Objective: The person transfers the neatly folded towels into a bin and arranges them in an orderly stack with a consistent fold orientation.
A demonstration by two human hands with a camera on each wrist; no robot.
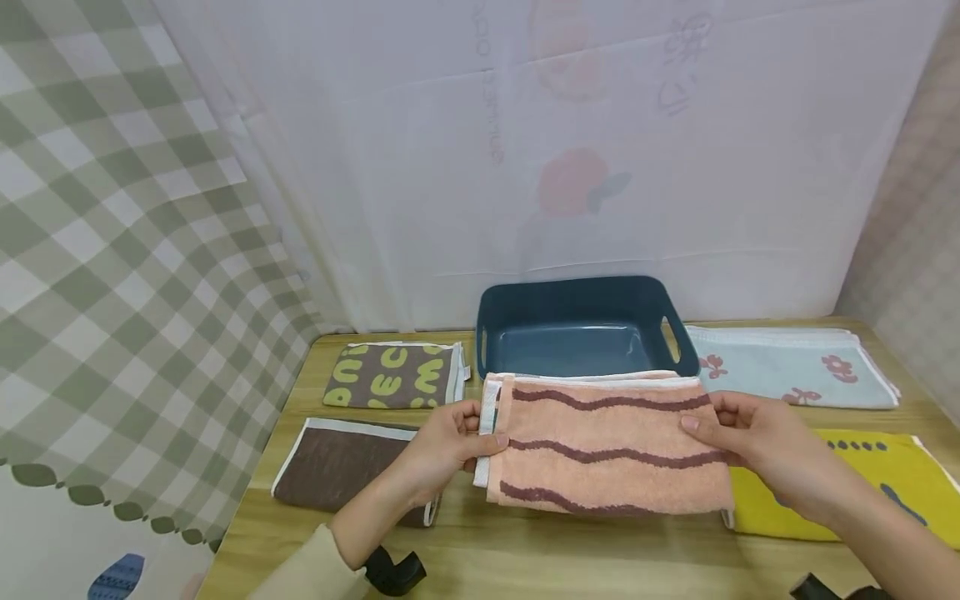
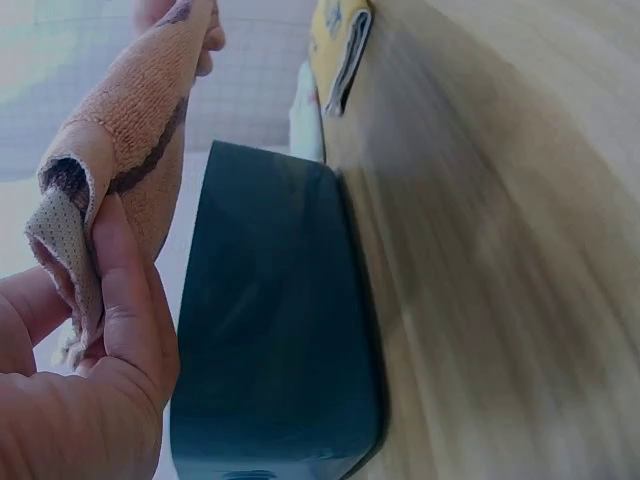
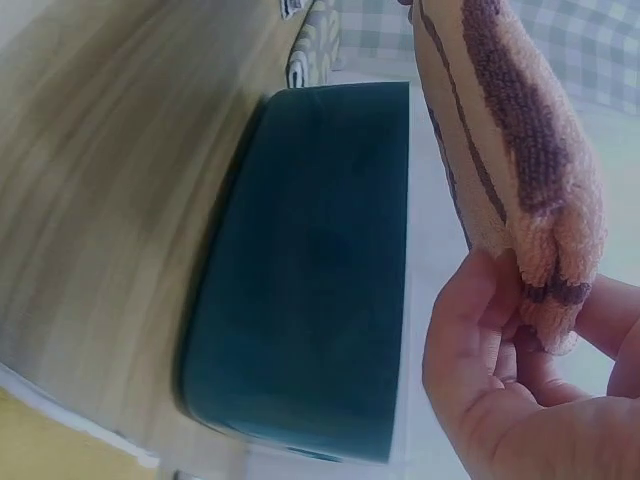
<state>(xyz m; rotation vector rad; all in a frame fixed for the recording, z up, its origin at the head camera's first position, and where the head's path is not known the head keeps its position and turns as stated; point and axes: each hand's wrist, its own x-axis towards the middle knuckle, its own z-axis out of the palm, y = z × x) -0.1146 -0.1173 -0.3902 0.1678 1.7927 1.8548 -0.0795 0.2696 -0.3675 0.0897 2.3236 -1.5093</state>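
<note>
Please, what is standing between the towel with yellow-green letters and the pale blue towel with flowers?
The dark teal bin stands between them, as the head view shows.

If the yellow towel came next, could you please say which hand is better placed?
Probably the right hand, which is nearer the yellow towel; the left hand is by the plain brown towel. Both hold the peach towel.

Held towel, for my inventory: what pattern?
The towel is peach with wavy maroon stripes, clearest in the head view.
</note>
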